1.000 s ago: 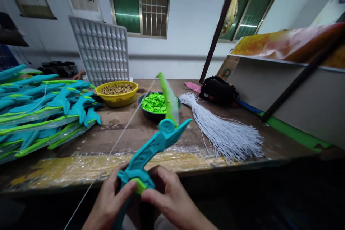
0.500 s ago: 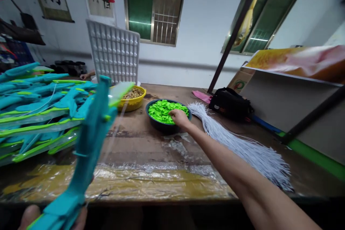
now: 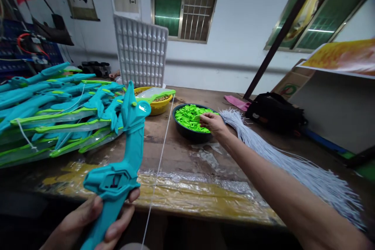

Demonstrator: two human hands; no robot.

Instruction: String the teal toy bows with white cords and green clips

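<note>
A teal toy bow (image 3: 133,148) stands tilted at the lower left, with a pale, green-edged limb and a taut white string (image 3: 162,152). My left hand (image 3: 80,216) is wrapped round its grip, below a frame-shaped recess in the body. My right hand (image 3: 215,124) reaches over a dark bowl (image 3: 189,134) heaped with bright green plastic pieces (image 3: 187,115). Its thumb and fingers are pinched on one small green piece (image 3: 197,117), whose exact shape I cannot make out.
More teal toy bows (image 3: 58,101) are piled at the left. Behind the held bow is a yellow basin (image 3: 159,108) of small brownish parts. A bundle of white cords (image 3: 281,164) lies at the right, near a black bag (image 3: 272,113). A grey moulded tray (image 3: 142,50) stands upright behind.
The bow has turned in my left hand, so its recessed side and string now show. My right hand has lifted slightly with a green piece pinched. The view has swung left.
</note>
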